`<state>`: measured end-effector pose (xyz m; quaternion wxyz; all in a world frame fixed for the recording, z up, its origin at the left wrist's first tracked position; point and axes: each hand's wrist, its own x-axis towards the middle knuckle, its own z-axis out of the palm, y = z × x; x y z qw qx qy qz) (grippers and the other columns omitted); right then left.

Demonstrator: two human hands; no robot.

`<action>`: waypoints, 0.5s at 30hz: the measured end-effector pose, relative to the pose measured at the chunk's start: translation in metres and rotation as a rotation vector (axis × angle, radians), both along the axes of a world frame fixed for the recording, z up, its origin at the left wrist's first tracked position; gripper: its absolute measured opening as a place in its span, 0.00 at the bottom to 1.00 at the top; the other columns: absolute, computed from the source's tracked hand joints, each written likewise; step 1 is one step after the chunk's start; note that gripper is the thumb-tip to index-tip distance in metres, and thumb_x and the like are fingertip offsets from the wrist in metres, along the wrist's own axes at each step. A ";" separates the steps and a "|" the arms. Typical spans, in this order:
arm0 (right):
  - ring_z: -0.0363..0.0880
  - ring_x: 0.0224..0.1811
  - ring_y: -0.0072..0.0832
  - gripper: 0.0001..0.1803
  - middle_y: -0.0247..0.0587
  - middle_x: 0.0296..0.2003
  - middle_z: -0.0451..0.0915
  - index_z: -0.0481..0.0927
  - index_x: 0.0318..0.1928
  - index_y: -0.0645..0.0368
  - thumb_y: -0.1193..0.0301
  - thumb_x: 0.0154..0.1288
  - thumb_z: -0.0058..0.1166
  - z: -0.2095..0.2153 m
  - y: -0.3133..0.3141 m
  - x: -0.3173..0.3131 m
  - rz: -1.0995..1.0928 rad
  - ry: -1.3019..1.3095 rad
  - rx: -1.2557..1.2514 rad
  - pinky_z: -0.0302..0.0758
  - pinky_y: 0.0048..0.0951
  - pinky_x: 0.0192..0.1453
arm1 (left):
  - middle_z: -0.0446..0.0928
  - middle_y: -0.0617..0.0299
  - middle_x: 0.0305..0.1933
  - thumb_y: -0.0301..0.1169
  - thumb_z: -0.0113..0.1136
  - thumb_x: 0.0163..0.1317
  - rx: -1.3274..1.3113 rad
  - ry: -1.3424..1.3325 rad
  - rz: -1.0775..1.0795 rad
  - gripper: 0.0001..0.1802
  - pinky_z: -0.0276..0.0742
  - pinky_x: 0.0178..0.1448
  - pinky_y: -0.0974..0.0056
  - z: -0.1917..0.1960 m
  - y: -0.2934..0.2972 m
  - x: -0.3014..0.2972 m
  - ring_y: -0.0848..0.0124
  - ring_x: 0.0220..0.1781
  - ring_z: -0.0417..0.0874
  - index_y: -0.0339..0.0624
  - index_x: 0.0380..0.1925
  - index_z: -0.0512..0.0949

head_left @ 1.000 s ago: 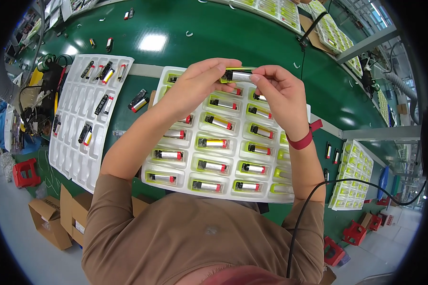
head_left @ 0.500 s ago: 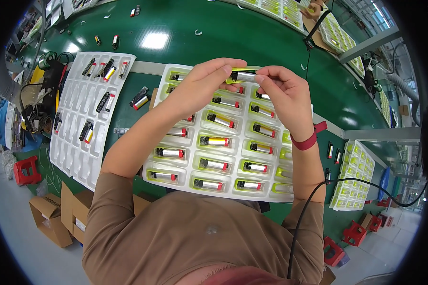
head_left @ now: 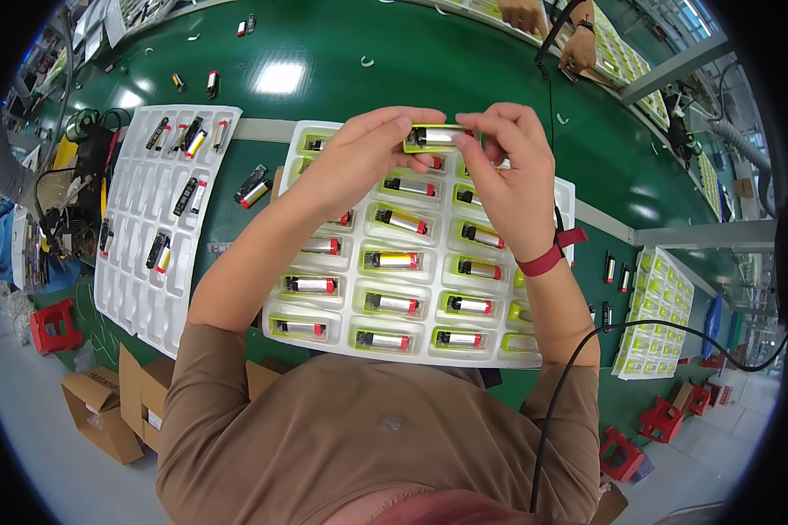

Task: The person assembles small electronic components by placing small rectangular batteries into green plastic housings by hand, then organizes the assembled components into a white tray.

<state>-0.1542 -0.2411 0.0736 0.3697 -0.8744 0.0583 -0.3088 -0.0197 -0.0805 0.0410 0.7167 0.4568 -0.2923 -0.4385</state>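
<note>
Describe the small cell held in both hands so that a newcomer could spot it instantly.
Start at the green table, then the white tray of silver cells. Above its far edge, the left hand and right hand pinch one cell; only it is lifted clear.

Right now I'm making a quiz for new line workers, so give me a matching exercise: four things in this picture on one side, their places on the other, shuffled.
Things:
1. silver cell
2. full white tray
3. sparse white tray
4. red wristband

Places:
A. left of the person, on the green table
B. on the right hand's wrist
C. pinched between left hand and right hand
D. directly in front of the person, under the forearms

Pairs: 1-C, 2-D, 3-A, 4-B
</note>
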 end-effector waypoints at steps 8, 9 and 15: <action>0.81 0.34 0.17 0.18 0.36 0.37 0.83 0.81 0.55 0.67 0.70 0.69 0.65 -0.008 -0.023 -0.001 0.189 0.247 0.477 0.77 0.20 0.38 | 0.80 0.57 0.53 0.31 0.50 0.75 -0.020 -0.058 0.004 0.20 0.78 0.57 0.65 0.001 -0.003 0.000 0.72 0.46 0.81 0.33 0.63 0.75; 0.81 0.36 0.15 0.18 0.33 0.35 0.84 0.81 0.54 0.68 0.69 0.70 0.65 -0.015 -0.025 0.000 0.217 0.203 0.495 0.78 0.19 0.39 | 0.80 0.58 0.53 0.29 0.53 0.74 0.023 -0.160 0.007 0.20 0.78 0.57 0.65 0.000 -0.003 -0.001 0.73 0.46 0.81 0.33 0.62 0.75; 0.82 0.41 0.16 0.15 0.36 0.44 0.85 0.81 0.54 0.65 0.74 0.70 0.64 -0.024 -0.030 0.005 0.353 0.366 0.763 0.79 0.22 0.46 | 0.78 0.60 0.51 0.23 0.57 0.71 0.042 -0.122 0.014 0.21 0.78 0.57 0.67 -0.002 0.002 0.000 0.75 0.46 0.80 0.34 0.63 0.73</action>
